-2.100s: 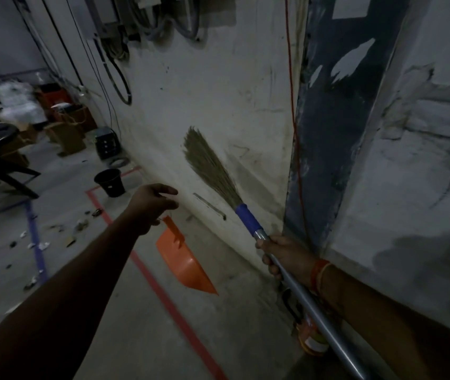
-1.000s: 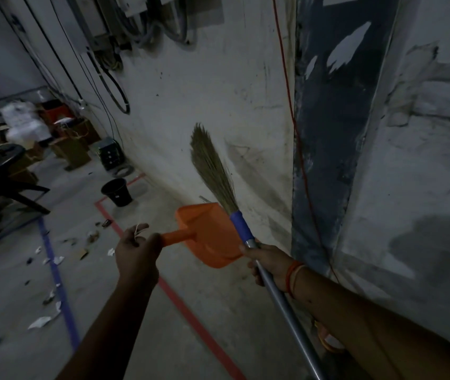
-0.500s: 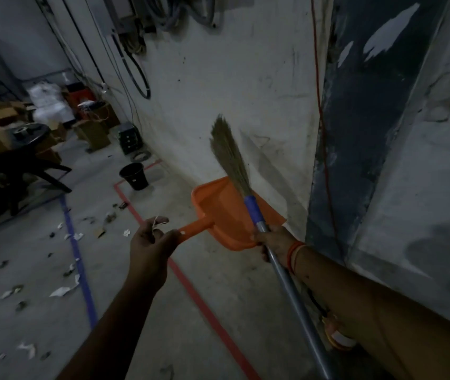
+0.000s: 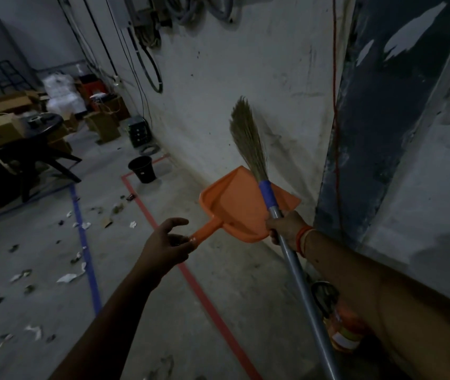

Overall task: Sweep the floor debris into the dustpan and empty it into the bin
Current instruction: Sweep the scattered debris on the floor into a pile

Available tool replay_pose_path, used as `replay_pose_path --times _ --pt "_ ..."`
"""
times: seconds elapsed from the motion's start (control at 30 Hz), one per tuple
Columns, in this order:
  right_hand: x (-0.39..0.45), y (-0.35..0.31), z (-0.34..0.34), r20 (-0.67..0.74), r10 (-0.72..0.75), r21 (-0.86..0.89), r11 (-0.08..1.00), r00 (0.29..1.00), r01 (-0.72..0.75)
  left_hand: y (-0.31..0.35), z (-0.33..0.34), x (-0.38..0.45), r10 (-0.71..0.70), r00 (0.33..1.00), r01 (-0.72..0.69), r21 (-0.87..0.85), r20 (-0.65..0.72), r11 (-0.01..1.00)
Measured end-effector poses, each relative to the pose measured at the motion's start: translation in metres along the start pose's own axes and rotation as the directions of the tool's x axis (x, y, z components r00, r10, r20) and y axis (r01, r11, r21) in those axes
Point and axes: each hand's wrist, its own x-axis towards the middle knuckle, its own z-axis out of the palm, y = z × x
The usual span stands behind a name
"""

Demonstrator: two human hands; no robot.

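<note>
My left hand (image 4: 167,246) holds the tip of the orange dustpan's (image 4: 235,207) handle loosely in its fingertips, index finger stretched out above it. The pan hangs in the air, tilted, in front of the wall. My right hand (image 4: 285,227) grips the broom's (image 4: 248,138) grey pole just below its blue collar, bristles pointing up. The pan's rear corner touches this hand. Paper scraps and other debris (image 4: 67,277) lie scattered on the floor at the left. A small black bin (image 4: 142,169) stands by the wall farther back.
Red tape (image 4: 204,294) and blue tape (image 4: 88,264) lines run along the concrete floor. A dark table (image 4: 37,149) with cardboard boxes stands at the far left. An orange container (image 4: 345,333) sits on the floor by the wall beside my right arm. Cables hang on the wall.
My left hand picked the dustpan up from against the wall and brought it level beside the broom. Its grip on the handle has since loosened, and the view has turned left.
</note>
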Motion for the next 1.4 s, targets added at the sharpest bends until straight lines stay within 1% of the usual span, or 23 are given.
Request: replay_pose_path --times 0.03,0.07,0.1,0.13,0.17,0.2,0.23,0.27,0.33,0.4,0.5,0.57,0.67,0.77,0.83,0.9,0.97,1.03,1.17,1.3,1.4 --pt "0.001 -0.001 -0.002 -0.003 0.001 -0.009 1.000 1.000 -0.001 0.002 -0.003 0.000 -0.035 0.999 0.033 0.056 0.034 0.998" --pt "0.001 -0.001 -0.003 -0.006 0.003 -0.020 1.000 1.000 -0.003 0.004 -0.006 0.000 -0.042 0.998 0.034 0.169 0.044 0.985" --pt "0.002 -0.002 -0.005 -0.006 0.003 -0.032 0.999 1.000 -0.003 0.004 -0.008 0.001 -0.019 0.999 0.008 0.307 0.034 0.952" --pt "0.003 -0.002 -0.007 -0.005 0.001 -0.043 0.999 1.000 -0.001 0.004 -0.010 0.001 0.034 0.999 -0.037 0.420 0.014 0.907" --pt "0.003 -0.002 -0.008 -0.003 -0.002 -0.051 0.999 1.000 0.002 0.004 -0.011 0.000 0.107 0.994 -0.096 0.492 0.005 0.865" --pt "0.003 -0.003 -0.009 0.002 -0.002 -0.053 0.999 1.000 0.002 0.004 -0.012 0.000 0.167 0.986 -0.153 0.512 0.019 0.845" --pt "0.002 -0.004 -0.010 0.007 0.001 -0.049 0.999 1.000 -0.001 0.006 -0.011 0.000 0.187 0.981 -0.192 0.486 0.060 0.853" --pt "0.002 -0.005 -0.010 0.014 0.008 -0.043 0.999 1.000 -0.008 0.008 -0.010 0.000 0.174 0.977 -0.209 0.418 0.122 0.884" --pt "0.000 -0.008 -0.009 0.037 0.023 -0.036 0.999 0.999 -0.022 0.015 -0.006 0.003 0.102 0.958 -0.177 0.273 0.268 0.945" --pt "-0.001 -0.010 -0.009 0.066 0.031 -0.052 0.998 0.997 -0.027 0.019 -0.001 0.007 0.048 0.935 -0.124 0.197 0.352 0.973" --pt "-0.002 -0.011 -0.009 0.108 0.033 -0.100 0.995 0.994 -0.022 0.017 0.008 0.013 -0.039 0.924 0.041 0.001 0.380 0.999" --pt "-0.005 -0.012 -0.009 0.129 0.025 -0.150 0.989 0.991 -0.006 0.012 0.014 0.016 -0.042 0.916 0.085 -0.090 0.398 0.992" --pt "-0.011 -0.011 -0.010 0.157 -0.008 -0.232 0.972 0.988 0.045 0.005 0.025 0.018 -0.057 0.911 0.130 -0.153 0.409 0.980" --pt "-0.016 -0.012 -0.008 0.185 -0.041 -0.287 0.953 0.982 0.094 -0.004 0.040 0.013 -0.087 0.926 0.143 -0.130 0.367 0.981" --pt "-0.018 -0.012 -0.007 0.202 -0.052 -0.304 0.946 0.978 0.113 -0.013 0.049 0.009 -0.056 0.950 0.089 -0.095 0.306 0.991" --pt "-0.021 -0.012 -0.006 0.231 -0.058 -0.290 0.949 0.971 0.125 -0.023 0.054 0.006 -0.016 0.970 0.034 -0.070 0.242 0.997" --pt "-0.025 -0.011 -0.004 0.261 -0.055 -0.241 0.963 0.964 0.120 -0.032 0.055 0.003 0.004 0.981 0.010 -0.069 0.195 0.998" --pt "-0.029 -0.010 -0.003 0.284 -0.035 -0.196 0.976 0.958 0.094 -0.040 0.055 0.001 -0.008 0.990 0.019 -0.080 0.140 0.997" --pt "-0.037 -0.008 -0.002 0.309 -0.013 -0.191 0.979 0.951 0.075 -0.054 0.047 0.000 -0.043 0.999 0.045 -0.070 0.030 0.997" --pt "-0.044 -0.004 -0.005 0.343 0.027 -0.129 0.991 0.939 0.019 -0.067 0.038 -0.002 -0.054 0.998 0.051 -0.062 -0.032 0.997" --pt "-0.048 0.002 -0.004 0.386 0.001 -0.101 0.994 0.923 0.041 -0.076 0.031 -0.005 -0.075 0.995 0.067 -0.103 -0.070 0.992"
